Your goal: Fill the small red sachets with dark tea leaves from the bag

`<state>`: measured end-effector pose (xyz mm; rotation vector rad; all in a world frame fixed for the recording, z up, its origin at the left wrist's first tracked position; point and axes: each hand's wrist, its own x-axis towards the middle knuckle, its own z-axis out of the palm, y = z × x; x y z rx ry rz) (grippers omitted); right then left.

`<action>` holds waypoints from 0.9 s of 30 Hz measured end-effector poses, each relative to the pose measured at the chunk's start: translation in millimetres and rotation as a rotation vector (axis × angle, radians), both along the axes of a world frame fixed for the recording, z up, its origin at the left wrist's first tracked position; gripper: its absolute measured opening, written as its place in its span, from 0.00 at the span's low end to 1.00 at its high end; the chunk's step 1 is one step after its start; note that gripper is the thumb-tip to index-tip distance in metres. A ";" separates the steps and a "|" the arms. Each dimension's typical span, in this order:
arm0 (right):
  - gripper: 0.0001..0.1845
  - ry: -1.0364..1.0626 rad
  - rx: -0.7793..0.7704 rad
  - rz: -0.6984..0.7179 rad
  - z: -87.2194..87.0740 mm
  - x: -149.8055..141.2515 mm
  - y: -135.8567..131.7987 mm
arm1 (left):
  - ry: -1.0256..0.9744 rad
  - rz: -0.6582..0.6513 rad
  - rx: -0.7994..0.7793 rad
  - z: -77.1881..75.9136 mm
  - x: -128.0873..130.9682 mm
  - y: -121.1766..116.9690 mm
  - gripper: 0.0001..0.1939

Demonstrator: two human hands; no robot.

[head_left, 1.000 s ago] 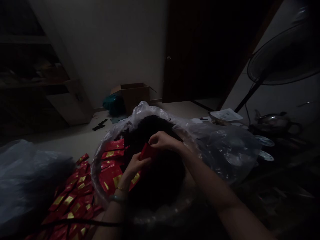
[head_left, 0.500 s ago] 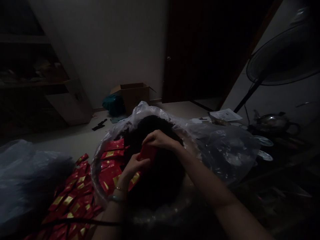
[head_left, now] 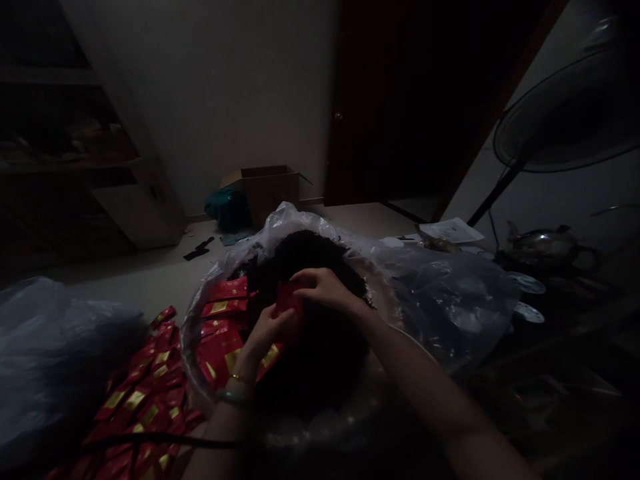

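Observation:
A small red packet point(head_left: 289, 303) is gripped upright in my left hand point(head_left: 269, 328), thumb across its near side. My right hand point(head_left: 325, 288) is at the packet's upper right edge, its thumb and fingers closed about the rim; dim light blurs the exact contact. Both hands are over a dark heap of loose, leaf-like bits point(head_left: 320, 360) in a round container lined with clear plastic point(head_left: 287, 217). Left of the heap, inside the same liner, lie several red packets with gold labels point(head_left: 223, 307).
More red packets point(head_left: 150, 400) are piled outside the container at left, beside a large plastic bag point(head_left: 45, 347). An open cardboard box point(head_left: 273, 193) is behind. At right are a standing fan point(head_left: 560, 127), a metal teapot point(head_left: 545, 245) and small dishes point(head_left: 527, 283).
My right hand has moved slightly right and down, and its fingers have shifted on the packet's upper edge. The packet is held more upright in my left hand.

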<state>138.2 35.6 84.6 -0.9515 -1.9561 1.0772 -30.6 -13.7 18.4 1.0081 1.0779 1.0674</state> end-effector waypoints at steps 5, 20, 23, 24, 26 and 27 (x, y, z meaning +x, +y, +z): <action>0.17 -0.013 -0.135 0.005 -8.7 -1.1 4.7 | 0.007 0.141 0.154 3.9 -0.6 4.0 0.25; 0.11 -0.052 -0.145 -0.107 -37.3 -8.9 0.3 | -0.025 0.058 -0.019 0.8 13.6 -2.4 0.24; 0.15 -0.167 -0.099 -0.159 -41.4 3.3 11.0 | -0.015 0.102 -0.088 -2.8 16.0 -2.2 0.24; 0.17 -0.259 -0.070 -0.208 -44.3 11.5 16.2 | -0.031 0.123 -0.094 -3.3 16.2 -1.6 0.24; 0.19 -0.550 0.008 -0.345 -53.8 32.9 26.4 | -0.070 0.157 -0.102 -3.0 15.9 -0.4 0.25; 0.19 -0.623 0.000 -0.381 -60.6 44.6 30.6 | -0.086 0.172 -0.109 -2.4 15.8 0.0 0.25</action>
